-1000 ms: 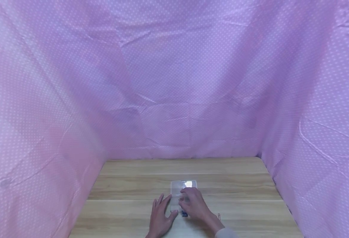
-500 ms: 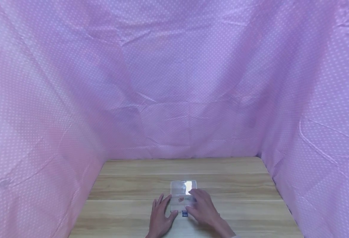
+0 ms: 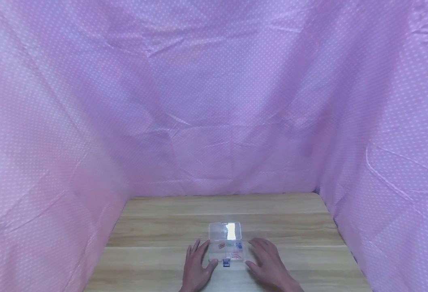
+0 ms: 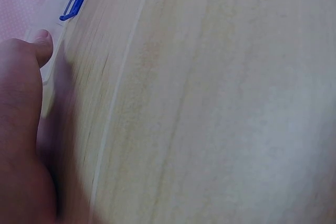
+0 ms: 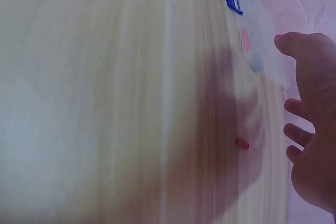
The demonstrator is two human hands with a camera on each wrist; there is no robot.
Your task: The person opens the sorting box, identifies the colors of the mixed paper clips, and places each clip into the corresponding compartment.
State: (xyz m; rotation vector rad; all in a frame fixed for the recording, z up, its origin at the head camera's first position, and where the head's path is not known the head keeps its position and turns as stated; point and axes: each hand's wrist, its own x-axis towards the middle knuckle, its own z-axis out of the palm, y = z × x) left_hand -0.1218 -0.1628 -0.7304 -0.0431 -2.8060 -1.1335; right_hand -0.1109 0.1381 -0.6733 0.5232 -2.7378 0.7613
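A clear plastic compartment box (image 3: 217,254) lies on the table with its transparent lid (image 3: 219,232) folded back. A blue latch (image 3: 226,263) sits at its front edge, also visible in the left wrist view. Small red, green, blue and pink paper clips (image 3: 235,255) lie in separate compartments. My left hand (image 3: 196,267) touches the box's left side, thumb (image 4: 44,46) at the front left corner. My right hand (image 3: 268,261) hovers just right of the box, fingers apart and holding nothing. A red paper clip (image 5: 242,144), blurred, lies on the table below it, hidden in the head view.
The wood-grain table (image 3: 155,227) extends around the box on all sides. Pink dotted cloth (image 3: 214,154) hangs behind the table and along both sides.
My right hand has drawn back from over the box to its right side, uncovering the compartments and their clips. It now covers the loose clip in the head view. My left hand has stayed put.
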